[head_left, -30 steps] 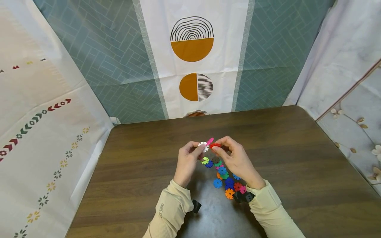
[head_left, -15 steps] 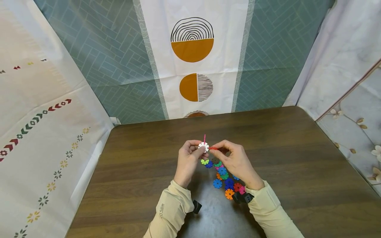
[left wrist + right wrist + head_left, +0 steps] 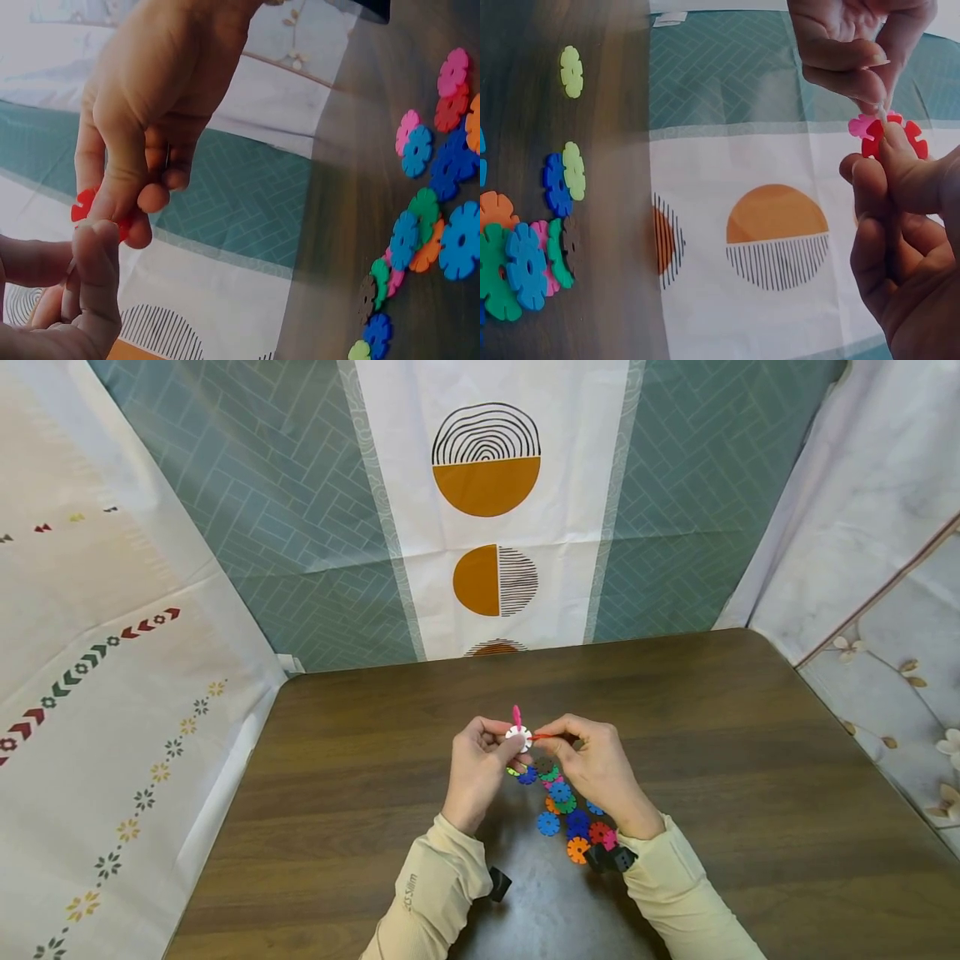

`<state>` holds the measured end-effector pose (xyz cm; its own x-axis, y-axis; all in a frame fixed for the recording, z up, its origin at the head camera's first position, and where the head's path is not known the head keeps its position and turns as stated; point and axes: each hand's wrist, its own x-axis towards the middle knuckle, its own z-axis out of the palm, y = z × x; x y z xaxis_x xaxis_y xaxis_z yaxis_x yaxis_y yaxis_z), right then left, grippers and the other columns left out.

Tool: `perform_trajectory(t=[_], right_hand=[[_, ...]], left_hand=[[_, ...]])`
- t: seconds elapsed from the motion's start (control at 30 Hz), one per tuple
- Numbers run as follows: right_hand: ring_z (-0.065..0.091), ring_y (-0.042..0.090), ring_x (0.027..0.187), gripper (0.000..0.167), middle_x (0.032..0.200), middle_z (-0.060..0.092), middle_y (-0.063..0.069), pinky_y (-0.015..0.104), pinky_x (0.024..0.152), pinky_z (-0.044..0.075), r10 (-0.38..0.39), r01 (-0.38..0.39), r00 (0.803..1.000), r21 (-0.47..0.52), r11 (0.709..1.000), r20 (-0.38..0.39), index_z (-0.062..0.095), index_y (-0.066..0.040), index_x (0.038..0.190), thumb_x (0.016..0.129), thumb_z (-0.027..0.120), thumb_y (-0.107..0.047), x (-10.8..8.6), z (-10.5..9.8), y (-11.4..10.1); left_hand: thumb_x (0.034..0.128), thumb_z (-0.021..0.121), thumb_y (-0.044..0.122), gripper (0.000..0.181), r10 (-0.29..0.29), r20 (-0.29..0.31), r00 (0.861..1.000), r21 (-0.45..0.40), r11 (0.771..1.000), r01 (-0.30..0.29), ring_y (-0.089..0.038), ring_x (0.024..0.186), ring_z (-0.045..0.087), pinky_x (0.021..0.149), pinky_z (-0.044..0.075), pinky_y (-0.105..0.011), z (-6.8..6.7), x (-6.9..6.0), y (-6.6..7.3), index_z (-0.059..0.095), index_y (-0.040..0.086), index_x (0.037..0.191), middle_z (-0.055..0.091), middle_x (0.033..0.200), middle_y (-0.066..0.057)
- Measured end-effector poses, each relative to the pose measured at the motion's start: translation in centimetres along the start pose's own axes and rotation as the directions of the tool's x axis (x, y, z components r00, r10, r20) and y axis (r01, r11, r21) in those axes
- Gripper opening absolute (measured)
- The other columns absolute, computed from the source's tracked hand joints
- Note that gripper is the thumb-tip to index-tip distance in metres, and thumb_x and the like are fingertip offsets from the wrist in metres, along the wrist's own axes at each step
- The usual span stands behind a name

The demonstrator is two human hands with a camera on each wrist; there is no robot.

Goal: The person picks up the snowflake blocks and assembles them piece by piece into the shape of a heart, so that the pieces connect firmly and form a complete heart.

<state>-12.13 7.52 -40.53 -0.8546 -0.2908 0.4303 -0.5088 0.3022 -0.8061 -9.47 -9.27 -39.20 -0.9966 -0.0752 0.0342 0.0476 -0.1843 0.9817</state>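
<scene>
In the head view my left hand (image 3: 474,772) pinches a white notched plastic disc (image 3: 518,740) between thumb and fingers. A pink notched disc (image 3: 517,717) stands up from the white disc's far edge. My right hand (image 3: 600,768) pinches a red notched disc (image 3: 542,736), seen edge-on, at the white disc's right side. In the right wrist view the red disc (image 3: 916,142) shows its face, with the pink disc (image 3: 860,126) partly behind it. Fingertips cover the spot where red and white come together, so I cannot tell how deep they are joined.
Several loose notched discs lie on the brown table (image 3: 360,793) below the hands. Among them are a light blue disc (image 3: 548,823), an orange disc (image 3: 577,850) and a dark blue disc (image 3: 557,184). A patterned cloth (image 3: 300,527) hangs behind the table.
The red disc has come leftward and turned edge-on, from beside the white disc to its right edge. The pink disc has swung upright. Both hands are slightly lower.
</scene>
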Motion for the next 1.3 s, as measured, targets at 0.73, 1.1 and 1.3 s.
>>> perform_trajectory(t=[0.73,1.1,1.3], right_hand=[[0.066,0.009,0.083,0.021,0.097,0.07,-0.009,0.031,0.076,0.057,-0.036,0.037,0.999,0.075,0.997,-0.016,0.073,-0.02,0.108,0.092,0.064,-0.009,0.2,-0.5,0.6],[0.061,0.018,0.086,0.025,0.098,0.065,-0.005,0.028,0.077,0.053,-0.046,0.039,0.997,0.105,0.994,0.069,0.069,-0.017,0.108,0.096,0.054,-0.001,0.1,-0.9,1.3],[0.059,0.022,0.09,0.025,0.103,0.062,0.002,0.023,0.079,0.051,-0.11,0.098,0.989,0.111,0.989,0.103,0.07,-0.008,0.104,0.093,0.054,0.008,0.3,-0.8,1.2]], left_hand=[[0.0898,0.068,0.006,0.024,-0.074,0.035,0.997,-0.072,0.995,0.076,-0.024,0.066,0.07,0.073,0.059,-0.039,0.5,-0.4,0.1,0.052,-0.004,0.104,0.067,0.091,-0.024],[0.0893,0.07,0.016,0.056,-0.091,0.098,0.991,-0.026,0.995,0.094,-0.023,0.09,0.062,0.072,0.059,-0.037,0.2,-0.2,0.2,0.042,-0.001,0.134,0.054,0.115,-0.017],[0.0905,0.07,0.019,0.041,-0.086,0.16,0.983,-0.011,0.996,0.089,-0.024,0.084,0.065,0.072,0.058,-0.034,0.1,0.0,0.0,0.056,-0.004,0.121,0.063,0.104,-0.014]])
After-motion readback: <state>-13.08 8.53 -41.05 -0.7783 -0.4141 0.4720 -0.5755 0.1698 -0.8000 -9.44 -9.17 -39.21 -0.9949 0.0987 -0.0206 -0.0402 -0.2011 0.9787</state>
